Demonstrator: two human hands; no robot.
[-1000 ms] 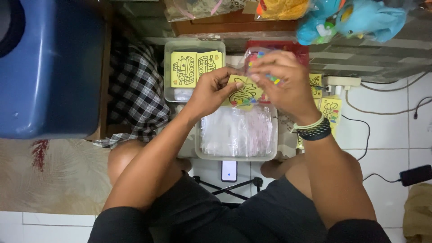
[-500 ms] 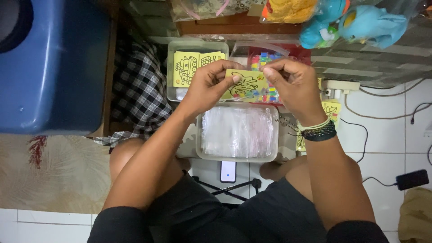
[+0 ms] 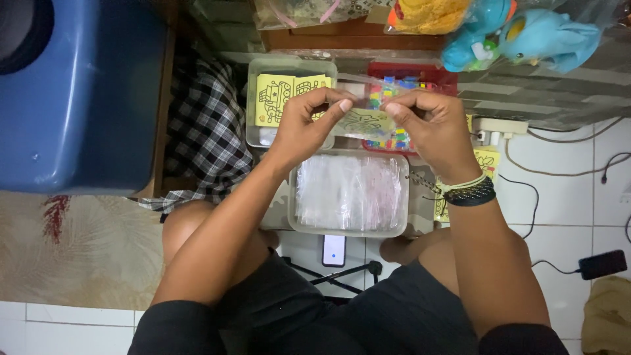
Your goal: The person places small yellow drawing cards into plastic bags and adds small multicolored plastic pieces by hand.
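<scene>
The left hand (image 3: 303,128) and right hand (image 3: 430,128) each pinch a top corner of a clear bag (image 3: 368,118) with a yellow picture card inside, held above the tray of empty bags (image 3: 348,192); it seems best to keep both pinches level while pressing the mouth closed

Yellow paper cards with black line drawings (image 3: 289,97); black-and-white checked cloth (image 3: 205,131); blue plastic bin (image 3: 79,98); red plastic tray (image 3: 442,77); turquoise plush toy (image 3: 545,38).
</scene>
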